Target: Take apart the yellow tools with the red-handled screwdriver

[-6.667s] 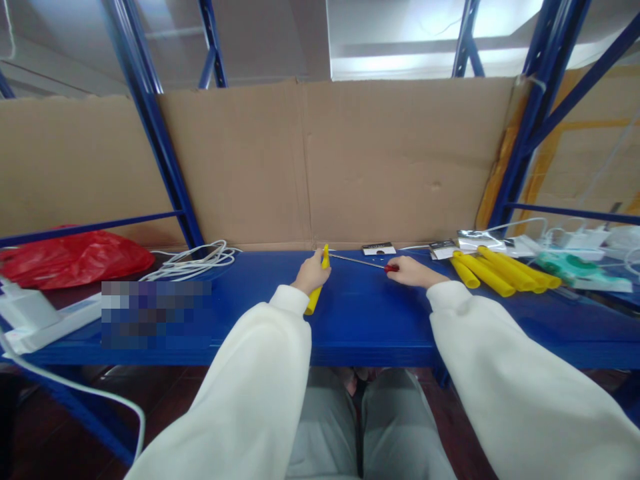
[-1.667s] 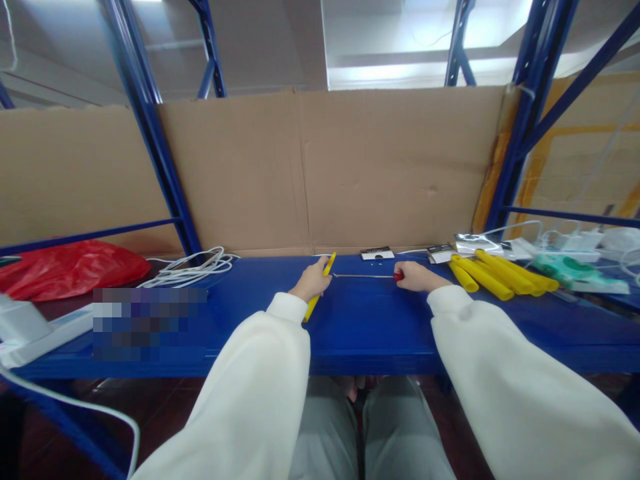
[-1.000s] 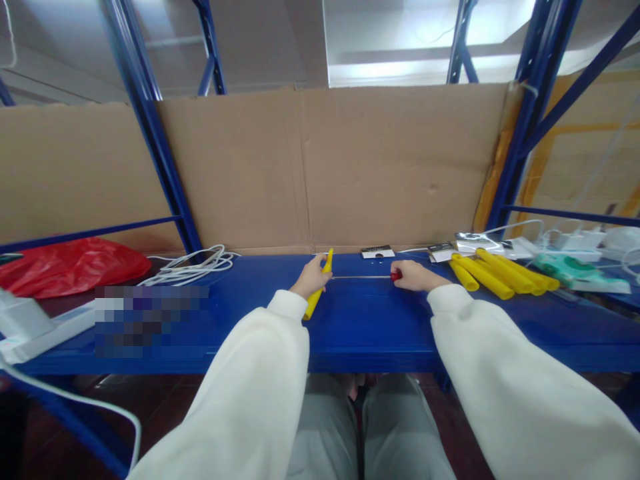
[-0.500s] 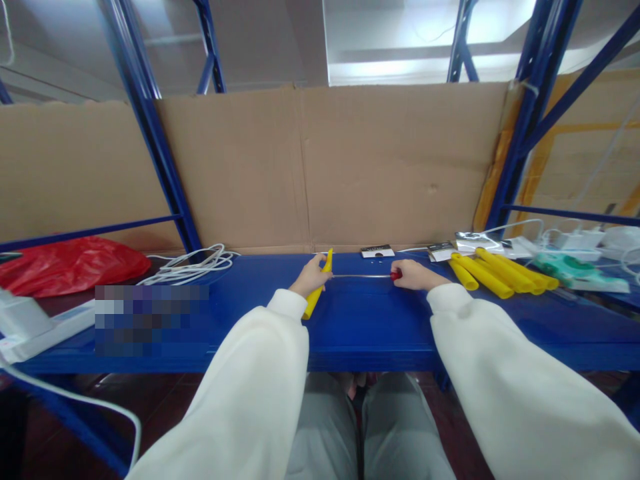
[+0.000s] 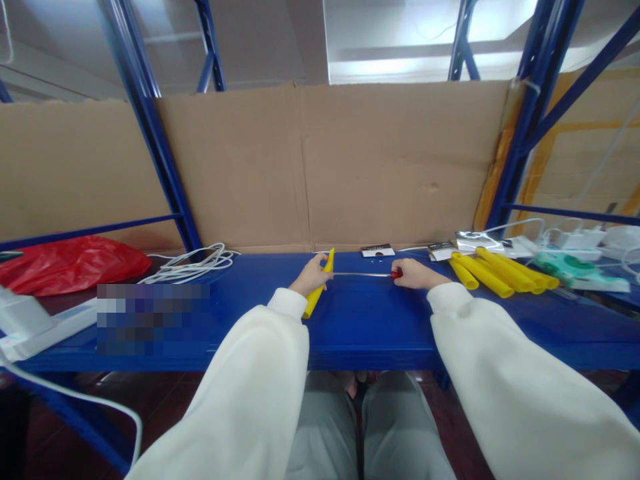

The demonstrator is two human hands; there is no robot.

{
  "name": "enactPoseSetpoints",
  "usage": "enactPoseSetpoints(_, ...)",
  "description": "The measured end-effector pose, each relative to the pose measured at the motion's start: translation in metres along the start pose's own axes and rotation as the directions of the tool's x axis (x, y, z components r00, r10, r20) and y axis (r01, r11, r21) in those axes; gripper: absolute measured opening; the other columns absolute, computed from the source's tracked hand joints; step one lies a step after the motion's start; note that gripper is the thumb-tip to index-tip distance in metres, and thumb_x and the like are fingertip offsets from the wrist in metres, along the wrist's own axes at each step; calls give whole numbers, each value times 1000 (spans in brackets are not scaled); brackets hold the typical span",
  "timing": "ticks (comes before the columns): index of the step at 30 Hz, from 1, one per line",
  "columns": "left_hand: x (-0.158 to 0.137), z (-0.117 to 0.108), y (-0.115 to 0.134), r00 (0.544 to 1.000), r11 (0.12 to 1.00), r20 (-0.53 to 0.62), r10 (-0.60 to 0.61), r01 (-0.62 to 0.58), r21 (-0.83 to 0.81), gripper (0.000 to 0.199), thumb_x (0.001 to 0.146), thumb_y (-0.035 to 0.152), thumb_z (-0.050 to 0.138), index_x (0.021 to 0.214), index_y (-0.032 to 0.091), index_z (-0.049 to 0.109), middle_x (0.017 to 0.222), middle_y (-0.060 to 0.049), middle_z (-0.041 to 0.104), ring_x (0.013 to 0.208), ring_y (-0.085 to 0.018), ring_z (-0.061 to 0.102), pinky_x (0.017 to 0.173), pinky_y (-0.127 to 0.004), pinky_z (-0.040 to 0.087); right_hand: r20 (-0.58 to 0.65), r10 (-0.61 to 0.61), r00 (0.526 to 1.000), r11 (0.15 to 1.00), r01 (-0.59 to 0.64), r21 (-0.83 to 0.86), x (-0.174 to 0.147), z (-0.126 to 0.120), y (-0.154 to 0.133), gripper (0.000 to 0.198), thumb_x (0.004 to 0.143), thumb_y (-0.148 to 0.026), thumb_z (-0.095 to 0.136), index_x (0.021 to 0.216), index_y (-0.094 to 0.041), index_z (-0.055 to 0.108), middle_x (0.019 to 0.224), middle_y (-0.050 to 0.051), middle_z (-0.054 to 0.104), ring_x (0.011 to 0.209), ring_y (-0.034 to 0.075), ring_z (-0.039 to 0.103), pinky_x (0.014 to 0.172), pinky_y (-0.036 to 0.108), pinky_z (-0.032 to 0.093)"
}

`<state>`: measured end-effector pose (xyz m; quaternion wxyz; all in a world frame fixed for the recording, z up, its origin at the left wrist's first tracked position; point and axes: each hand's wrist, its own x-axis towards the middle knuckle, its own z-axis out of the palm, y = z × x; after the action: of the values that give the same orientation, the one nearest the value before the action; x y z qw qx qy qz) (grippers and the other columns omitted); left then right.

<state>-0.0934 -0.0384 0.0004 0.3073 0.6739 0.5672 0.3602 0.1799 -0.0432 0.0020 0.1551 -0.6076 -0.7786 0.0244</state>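
Note:
My left hand [image 5: 311,275] is closed around a yellow tube [image 5: 314,303], which slants over the blue table [image 5: 370,327] with its upper end pointing away from me. In my right hand [image 5: 411,274] is a screwdriver with a red handle [image 5: 397,273]. Its long thin metal shaft [image 5: 363,275] runs level to the left, and the tip meets the side of the tube by my left fingers; the exact contact is too small to make out. Beyond the shaft lie a few tiny bits and a small black-and-white packet [image 5: 378,251].
Several more yellow tubes [image 5: 493,275] lie at the right, near silver packets [image 5: 473,241] and a green-and-white item [image 5: 565,267]. At the left are a coiled white cable [image 5: 195,263], a red bag [image 5: 75,263] and a white power strip [image 5: 55,327]. A cardboard panel [image 5: 350,167] stands behind.
Both hands keep their hold on the tube and the screwdriver, with almost no movement. The view has shifted very slightly.

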Motion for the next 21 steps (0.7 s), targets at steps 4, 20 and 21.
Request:
enactPoseSetpoints(4, -1, 0, 2, 1000, 1000, -8, 1, -1, 3, 40, 81, 2, 63, 117, 17, 51, 58, 9, 53, 39, -10, 52, 43, -17, 39, 8, 2, 1000, 1000, -3, 3, 0, 0, 1, 12, 71, -9, 63, 77, -20, 64, 79, 3, 70, 72, 16, 64, 65, 24, 44)
enactPoseSetpoints(20, -3, 0, 3, 1000, 1000, -17, 6, -7, -3, 40, 82, 2, 62, 117, 17, 50, 57, 11, 50, 38, -8, 51, 41, -16, 36, 82, 33, 996, 996, -26, -83, -1, -2, 0, 26, 74, -16, 63, 96, -23, 73, 101, 6, 76, 94, 25, 69, 84, 34, 50)
enactPoseSetpoints(21, -3, 0, 3, 1000, 1000, -14, 8, -8, -7, 39, 82, 3, 62, 117, 18, 50, 57, 11, 50, 38, -8, 51, 41, -16, 36, 93, 33, 995, 998, -27, -65, -1, -2, 0, 27, 74, -16, 63, 98, -23, 74, 102, 6, 76, 94, 24, 69, 84, 34, 50)
